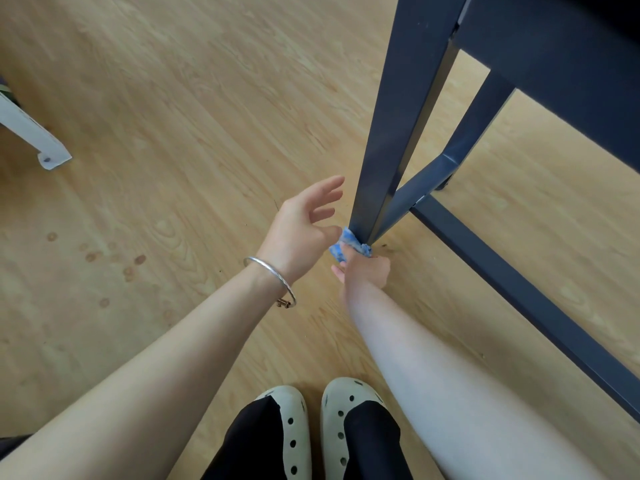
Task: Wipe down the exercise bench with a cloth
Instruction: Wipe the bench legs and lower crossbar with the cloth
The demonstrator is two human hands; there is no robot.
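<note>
A: Entry, head view. State of the right hand (367, 271)?

B: Clenched round a blue cloth (349, 245). The cloth is bunched just beyond the knuckles and pressed against the foot of 1 upright leg (391, 133) of the exercise bench (554, 57). Fingertips are hidden behind the cloth, so I cannot tell how far they wrap.

A: And the left hand (304, 230)?

B: Released. Fingers (329, 188) straight and slightly spread, holding nothing. Their tips sit just beside the same leg, apart from it; the thumb tip is near the upper edge of the cloth, contact not clear.

A: Bench frame relative to the fingers?

B: Dark blue-grey metal. The leg rises up and away from the right fingers. A low floor bar (519, 285) runs off to their right.

A: Other items?

B: 1 silver bracelet (270, 275) on the left wrist. 2 cream shoes (291, 427) with holes, well behind both hands. Wood-grain floor (173, 133) beneath. A white bracket (34, 133), well left of the left fingers.
</note>
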